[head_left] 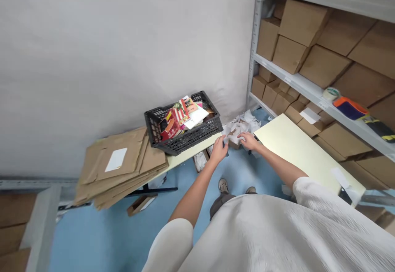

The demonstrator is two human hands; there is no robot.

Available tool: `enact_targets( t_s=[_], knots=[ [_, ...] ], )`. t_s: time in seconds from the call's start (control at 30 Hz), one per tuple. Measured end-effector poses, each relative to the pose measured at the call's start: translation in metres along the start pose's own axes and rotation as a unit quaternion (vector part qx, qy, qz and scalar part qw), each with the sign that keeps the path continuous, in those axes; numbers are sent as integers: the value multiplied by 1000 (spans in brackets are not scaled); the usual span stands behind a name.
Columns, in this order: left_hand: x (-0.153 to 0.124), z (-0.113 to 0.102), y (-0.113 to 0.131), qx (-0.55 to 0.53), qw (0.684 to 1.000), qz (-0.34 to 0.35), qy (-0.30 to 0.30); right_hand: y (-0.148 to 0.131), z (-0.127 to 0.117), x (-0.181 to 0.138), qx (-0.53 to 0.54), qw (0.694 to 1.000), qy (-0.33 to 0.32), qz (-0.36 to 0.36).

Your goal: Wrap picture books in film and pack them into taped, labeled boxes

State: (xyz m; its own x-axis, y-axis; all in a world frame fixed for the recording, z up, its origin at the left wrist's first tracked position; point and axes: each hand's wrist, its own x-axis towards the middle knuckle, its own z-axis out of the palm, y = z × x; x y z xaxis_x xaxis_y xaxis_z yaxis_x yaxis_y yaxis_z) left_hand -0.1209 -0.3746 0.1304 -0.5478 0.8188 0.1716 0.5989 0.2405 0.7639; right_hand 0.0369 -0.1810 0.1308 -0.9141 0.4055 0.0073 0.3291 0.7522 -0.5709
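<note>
My left hand (219, 149) and my right hand (248, 141) are stretched out low in front of me, a short way apart. A thin crumpled white sheet (232, 137) spans the gap between them, with the fingers of both hands closed on its edges. Whether it is paper or plastic, I cannot tell. Just beyond lies a heap of crumpled white sheets (251, 120), with a bit of brown cardboard showing beneath my hands. Left of my left hand stands a black plastic crate (197, 137) holding colourful printed packets and a white card (196, 117).
Flattened cardboard boxes (101, 163) are stacked left of the crate on a narrow pale table (182, 153). Another pale tabletop (296, 148) is at my right. Shelves of brown boxes (304, 12) rise beyond it, with a tape roll (331, 94). A small open box (141, 204) lies on the blue floor.
</note>
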Motion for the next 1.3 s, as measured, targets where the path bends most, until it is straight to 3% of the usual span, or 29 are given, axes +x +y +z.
enact_targets(
  t_s=[0.3,0.47,0.7,0.97,1.3],
  knots=[
    [-5,-75,-43,14,997,-15,70,-65,27,76,-23,997,-28,-65],
    [26,-123,-77,12,996,15,84,-108,44,131,-30,998,3,-60],
    [87,-179,-136,15,997,33,72,-156,61,225,-68,995,67,34],
    [142,-200,-182,6,998,31,57,-176,88,308,-94,984,89,122],
    [165,-220,-191,48,999,-9,-9,-193,104,355,-118,964,77,225]
  ],
)
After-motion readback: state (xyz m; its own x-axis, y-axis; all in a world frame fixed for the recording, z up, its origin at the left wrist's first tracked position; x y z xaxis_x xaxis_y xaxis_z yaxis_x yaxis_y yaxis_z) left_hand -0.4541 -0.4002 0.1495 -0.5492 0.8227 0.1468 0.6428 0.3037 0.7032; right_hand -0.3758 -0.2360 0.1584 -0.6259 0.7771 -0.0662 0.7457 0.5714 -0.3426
